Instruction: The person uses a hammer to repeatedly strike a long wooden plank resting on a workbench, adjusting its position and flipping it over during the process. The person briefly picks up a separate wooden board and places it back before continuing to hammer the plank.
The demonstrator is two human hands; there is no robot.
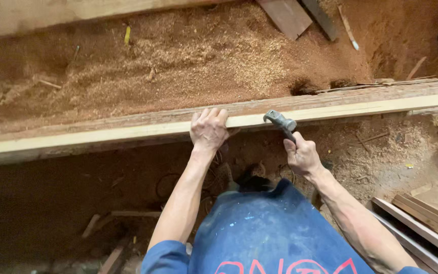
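Across the middle of the head view runs a long pale wooden beam, freshly sawn on its near face and rough and grey-brown on top, stretching from the left edge up to the right edge. Left hand lies palm down over the beam's near edge, fingers together and curled onto the top surface, pressing on the wood rather than wrapped around it. Right hand is clamped around the dark handle of a grey metal-headed hammer, just below the beam. Hammer head sits against the beam's pale near face, just to the right of the left hand; whether it fully touches the wood cannot be told. Both forearms are bare, with blue sleeves at the bottom of the view and a blue paint-flecked garment between them.

Beyond the beam, a broad heap of reddish-tan sawdust covers the ground. A flat brown board lies at the top, partly buried in the sawdust, with a thin stick beside it to the right. Below the beam the earth floor is dark and shaded, scattered with small wood scraps. Stacked grey and brown planks lie at the lower right, well apart from the hands. Loose chips lie near the right edge.
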